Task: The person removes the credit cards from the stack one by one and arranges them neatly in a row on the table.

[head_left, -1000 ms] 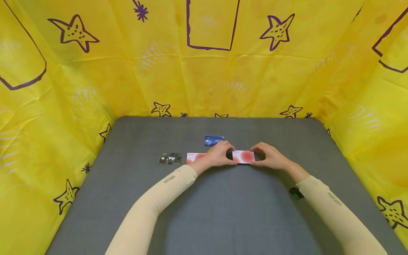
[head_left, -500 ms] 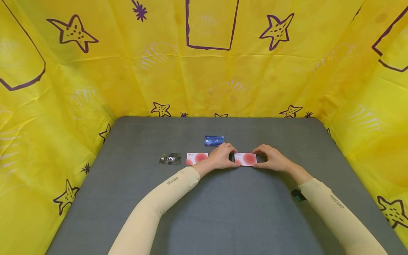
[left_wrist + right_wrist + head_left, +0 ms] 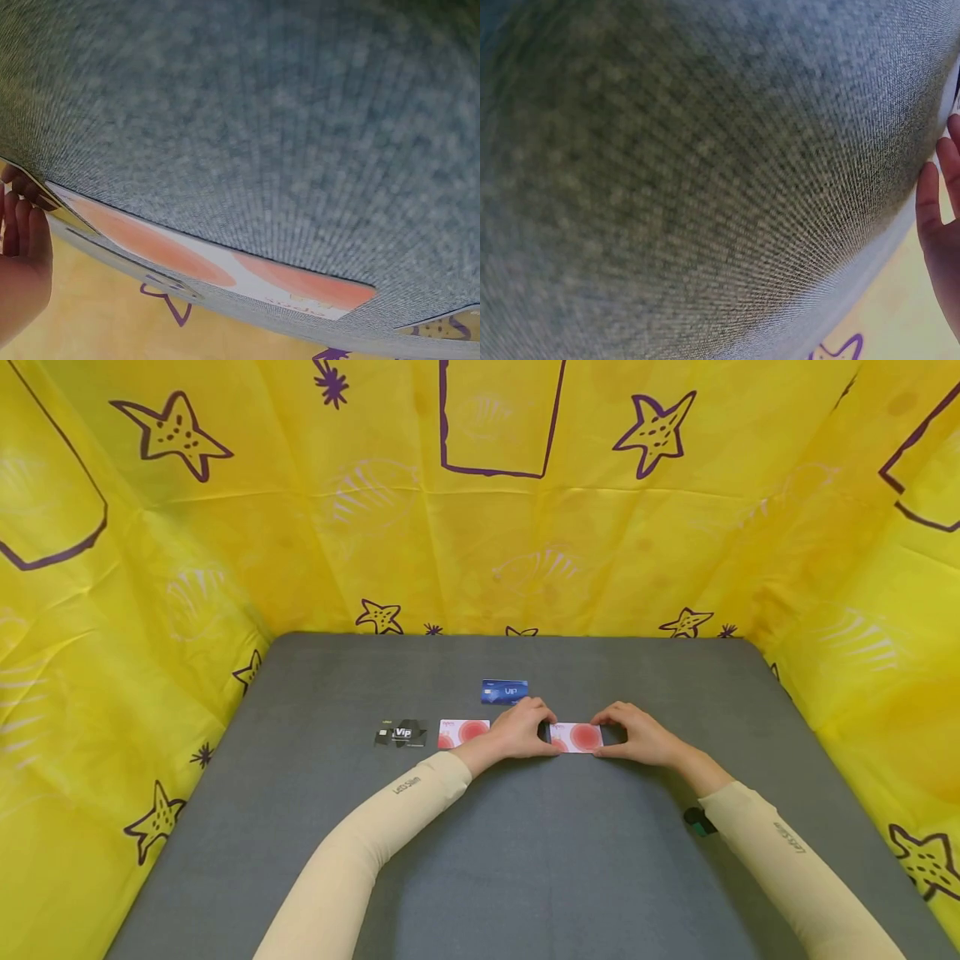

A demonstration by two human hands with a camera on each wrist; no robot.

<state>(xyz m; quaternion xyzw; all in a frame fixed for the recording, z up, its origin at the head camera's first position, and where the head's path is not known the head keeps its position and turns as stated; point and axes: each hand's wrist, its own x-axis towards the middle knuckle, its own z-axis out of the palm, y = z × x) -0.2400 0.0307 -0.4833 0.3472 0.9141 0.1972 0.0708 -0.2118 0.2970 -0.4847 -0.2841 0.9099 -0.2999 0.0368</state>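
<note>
Pink-and-white card [image 3: 576, 737] is in front of the blue card [image 3: 504, 692], to its right. The left hand [image 3: 521, 727], fingers and thumb bent in, pinches its left end; the right hand [image 3: 636, 734], bent the same way, pinches its right end. Left of the blue card, also in front, another pink card [image 3: 459, 734] and a black card [image 3: 401, 734] lie on the grey table [image 3: 480, 877].

The person is wearing long, close-fitting cream sleeves — the left sleeve [image 3: 352, 843] lying nearer the desk's [image 3: 540, 868] left edge, the right sleeve [image 3: 787, 860] nearer its right edge. Small dark lettering [image 3: 407, 786], reading like "Let's Slim", is running along each near the cuff [image 3: 450, 770], while the left hand [image 3: 517, 728] and right hand [image 3: 639, 735] are showing bare — fingers and all.
</note>
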